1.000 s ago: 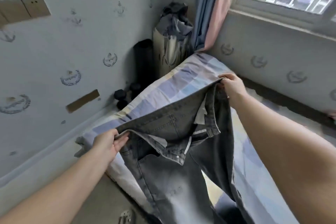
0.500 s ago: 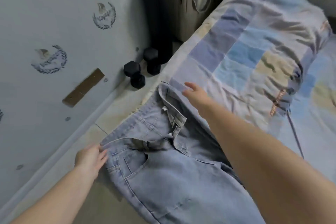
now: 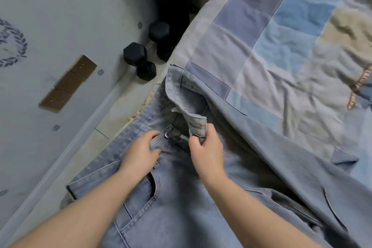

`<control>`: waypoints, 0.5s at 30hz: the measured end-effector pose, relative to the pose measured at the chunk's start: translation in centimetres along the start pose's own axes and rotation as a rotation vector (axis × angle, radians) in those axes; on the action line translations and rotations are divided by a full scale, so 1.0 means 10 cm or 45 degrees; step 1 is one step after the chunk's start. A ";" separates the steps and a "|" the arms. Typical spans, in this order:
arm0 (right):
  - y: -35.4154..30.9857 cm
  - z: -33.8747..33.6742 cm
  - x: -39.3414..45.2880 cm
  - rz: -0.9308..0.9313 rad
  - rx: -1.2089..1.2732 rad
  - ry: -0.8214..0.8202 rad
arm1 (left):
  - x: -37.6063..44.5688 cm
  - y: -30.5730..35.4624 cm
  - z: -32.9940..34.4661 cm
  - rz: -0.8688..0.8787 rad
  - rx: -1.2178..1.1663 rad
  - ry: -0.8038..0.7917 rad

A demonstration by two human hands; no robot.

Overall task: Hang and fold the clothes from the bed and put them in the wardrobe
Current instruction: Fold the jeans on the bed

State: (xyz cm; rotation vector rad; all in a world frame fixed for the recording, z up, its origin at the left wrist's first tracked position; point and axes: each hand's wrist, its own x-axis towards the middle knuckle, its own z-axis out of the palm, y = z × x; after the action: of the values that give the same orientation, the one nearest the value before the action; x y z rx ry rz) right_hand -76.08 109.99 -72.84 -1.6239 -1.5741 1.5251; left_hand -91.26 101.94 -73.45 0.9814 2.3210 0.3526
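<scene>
Two hands work on one pair of jeans at the edge of the bed.

One pair of light blue jeans lies flat on the bed, front up, with the waist open; the left hand presses down on the waistband just beside the one metal button, fingers bent on the cloth; the right hand is closed tight, pinching the loose flap of the waistband and lifting it; both arms reach forward, side by side; two black dumbbells sit on the floor by the wall; another blue-grey piece of clothing lies to the right, touching the jeans.
</scene>
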 end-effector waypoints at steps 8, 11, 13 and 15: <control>0.22 0.02 -0.24 -0.068 -0.263 -0.816 | 0.01 0.11 -0.12 -0.006 -0.090 0.336; 0.35 -0.43 -0.31 -0.045 -0.072 -0.490 | -0.17 0.50 -0.08 0.161 -0.095 0.323; 0.47 -0.80 -0.43 0.002 0.014 -0.382 | -0.34 0.84 0.08 0.224 -0.137 0.227; 0.70 -1.28 -0.64 0.005 -0.046 -0.359 | -0.61 1.30 0.39 0.314 -0.136 0.126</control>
State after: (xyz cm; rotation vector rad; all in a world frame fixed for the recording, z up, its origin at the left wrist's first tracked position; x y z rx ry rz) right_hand -60.36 107.21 -72.21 -1.4809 -1.7508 1.8015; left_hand -78.16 106.61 -68.16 1.2239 2.2444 0.6303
